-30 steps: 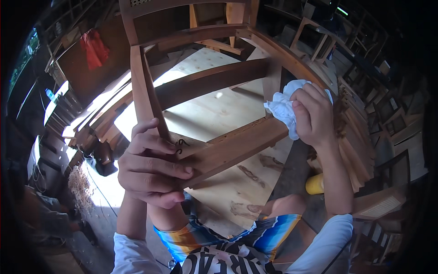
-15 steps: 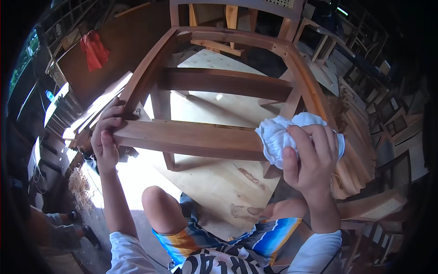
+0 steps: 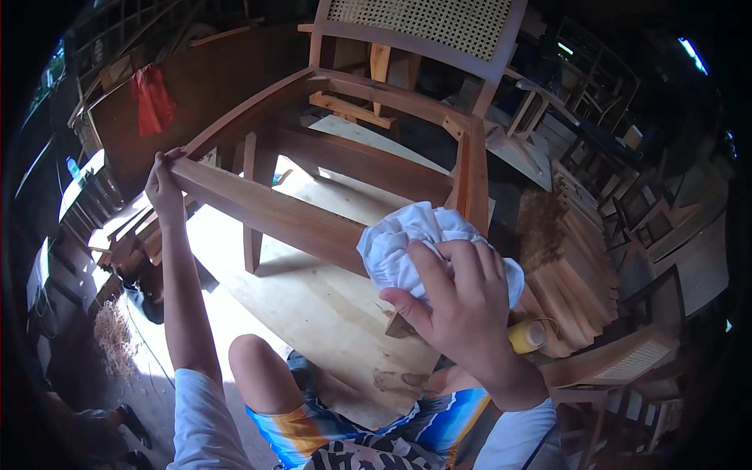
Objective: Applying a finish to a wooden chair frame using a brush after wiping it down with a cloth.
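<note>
A brown wooden chair frame (image 3: 266, 205) with an open seat stands tilted in front of me, its woven cane back (image 3: 423, 30) at the far side. My left hand (image 3: 164, 188) is closed round the frame's front left corner. A bunched white cloth (image 3: 398, 244) lies against the right end of the front rail and covers that corner. Pressing it there from above is my right hand (image 3: 468, 301), with its fingers curled over the cloth.
Under the chair is a pale plywood board (image 3: 337, 309). Stacked wooden pieces (image 3: 576, 294) and a yellow cylindrical container (image 3: 528, 336) are at the right. A red cloth (image 3: 153, 100) hangs at the far left. Wood shavings (image 3: 116, 337) and another person's foot (image 3: 135, 425) appear at lower left.
The chair has turned and tilted, its left front corner rising with my left hand. My right hand and the cloth have shifted left and nearer, still at the right front corner.
</note>
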Demonstrator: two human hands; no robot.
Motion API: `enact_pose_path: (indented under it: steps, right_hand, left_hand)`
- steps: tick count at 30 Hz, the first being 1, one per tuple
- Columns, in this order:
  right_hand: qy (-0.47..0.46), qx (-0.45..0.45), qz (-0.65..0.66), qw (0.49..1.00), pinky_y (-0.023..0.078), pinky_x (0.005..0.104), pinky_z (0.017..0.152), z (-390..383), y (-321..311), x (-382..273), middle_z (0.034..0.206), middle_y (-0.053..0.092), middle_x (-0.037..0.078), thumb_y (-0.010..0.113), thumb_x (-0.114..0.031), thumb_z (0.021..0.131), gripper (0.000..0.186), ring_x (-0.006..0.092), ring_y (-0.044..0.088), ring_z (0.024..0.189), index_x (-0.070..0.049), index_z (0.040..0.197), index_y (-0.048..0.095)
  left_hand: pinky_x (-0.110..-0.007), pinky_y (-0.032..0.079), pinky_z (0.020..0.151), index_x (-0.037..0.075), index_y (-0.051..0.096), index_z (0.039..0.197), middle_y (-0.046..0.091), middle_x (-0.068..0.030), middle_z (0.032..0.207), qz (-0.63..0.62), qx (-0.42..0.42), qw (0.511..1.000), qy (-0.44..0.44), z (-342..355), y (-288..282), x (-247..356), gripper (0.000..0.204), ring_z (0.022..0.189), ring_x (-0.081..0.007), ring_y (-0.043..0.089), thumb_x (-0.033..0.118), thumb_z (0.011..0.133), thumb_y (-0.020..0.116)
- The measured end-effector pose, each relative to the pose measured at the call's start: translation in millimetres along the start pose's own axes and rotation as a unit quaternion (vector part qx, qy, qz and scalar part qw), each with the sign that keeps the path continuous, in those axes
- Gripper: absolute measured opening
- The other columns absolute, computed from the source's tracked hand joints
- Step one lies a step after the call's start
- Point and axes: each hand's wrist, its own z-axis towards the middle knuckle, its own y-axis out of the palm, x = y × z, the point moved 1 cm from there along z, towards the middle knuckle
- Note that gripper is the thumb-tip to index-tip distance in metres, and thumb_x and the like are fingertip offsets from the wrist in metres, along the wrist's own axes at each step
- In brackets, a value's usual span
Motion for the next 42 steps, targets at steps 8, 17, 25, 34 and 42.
enact_pose_path:
  steps: [8, 17, 25, 34, 42]
  right_hand:
    - [0.02, -0.037, 0.057, 0.997, 0.047, 0.0414, 0.074, 10, -12, -7, 0.096, 0.054, 0.01, 0.081, -0.036, 0.079, 0.045, 0.0298, 0.055, 0.088, -0.008, 0.112, 0.069]
    - [0.058, -0.088, 0.035, 0.994, 0.047, 0.0409, 0.076, 9, -23, -15, 0.096, 0.054, 0.01, 0.083, -0.032, 0.078, 0.046, 0.0293, 0.057, 0.09, -0.007, 0.113, 0.068]
    - [0.099, -0.063, -0.031, 0.993, 0.047, 0.0394, 0.075, 5, -29, -27, 0.095, 0.055, 0.011, 0.081, -0.038, 0.081, 0.048, 0.028, 0.057, 0.088, -0.002, 0.111, 0.068]
    - [0.053, -0.122, -0.094, 0.987, 0.047, 0.0472, 0.087, 9, -9, -44, 0.125, 0.062, 0.018, 0.067, -0.046, 0.092, 0.055, 0.0389, 0.058, 0.105, -0.001, 0.124, 0.062]
    - [0.118, -0.193, 0.292, 0.929, 0.046, 0.0469, 0.105, 59, -15, -48, 0.138, 0.052, 0.027, 0.053, -0.009, 0.092, 0.05, 0.0439, 0.052, 0.128, 0.001, 0.14, 0.049]
  left_hand:
    - [-0.028, 0.049, 0.087, -0.004, 0.072, 0.111, 0.073, -0.0095, 0.099, 0.042, 0.083, 0.994, -0.06, 3, 13, 3, 0.042, 0.089, -0.0143, 0.066, 0.027, 0.108, 0.045]
    - [-0.036, 0.056, 0.087, -0.008, 0.063, 0.122, 0.068, -0.0201, 0.106, -0.175, -0.018, 0.972, -0.153, 1, 24, 9, 0.052, 0.092, -0.0241, 0.067, 0.027, 0.108, 0.027]
    - [-0.032, 0.054, 0.084, -0.006, 0.069, 0.115, 0.07, -0.0169, 0.102, -0.186, -0.021, 0.968, -0.165, -7, 73, 0, 0.055, 0.086, -0.0219, 0.067, 0.036, 0.108, 0.035]
    - [-0.041, 0.042, 0.102, 0.0, 0.046, 0.13, 0.051, -0.0168, 0.133, -0.013, 0.175, 0.964, 0.2, -140, 99, 81, 0.04, 0.121, -0.0258, 0.054, 0.005, 0.093, 0.06]
    - [-0.061, 0.033, 0.112, 0.017, 0.066, 0.115, 0.064, -0.0176, 0.128, -0.203, -0.097, 0.931, 0.287, -260, 162, 206, 0.046, 0.128, -0.0378, 0.053, 0.054, 0.101, 0.042]
